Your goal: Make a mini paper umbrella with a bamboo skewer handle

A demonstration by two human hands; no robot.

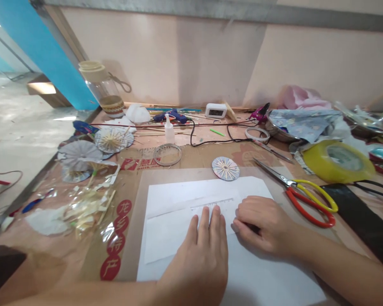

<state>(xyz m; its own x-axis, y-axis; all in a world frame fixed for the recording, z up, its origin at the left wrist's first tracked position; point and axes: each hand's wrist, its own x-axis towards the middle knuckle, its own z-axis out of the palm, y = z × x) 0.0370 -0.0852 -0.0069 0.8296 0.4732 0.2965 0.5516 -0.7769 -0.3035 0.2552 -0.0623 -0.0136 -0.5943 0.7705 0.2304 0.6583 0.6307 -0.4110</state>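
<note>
My left hand [204,255] lies on white paper with its fingers stretched out, the fingertips pressing a clear ruler [212,204]. Under the ruler is a smaller white sheet [166,238], on top of a larger white sheet [261,284]. Just right of the ruler, my right hand [264,223] rests on the paper with its fingers curled in; whatever they may hold is hidden. Beyond the paper's far edge sits a small round disc [225,168] with thin sticks fanned out on it. Scissors [293,187] with one red and one yellow handle lie right of my right hand.
A yellow tape roll [338,161] and a metal bowl with cloth [303,123] stand at the right. Farther back are a glue bottle [169,131], a glue gun [172,116] and a small clock [215,111]. Fan-shaped discs [79,155] and a water bottle [104,91] are left.
</note>
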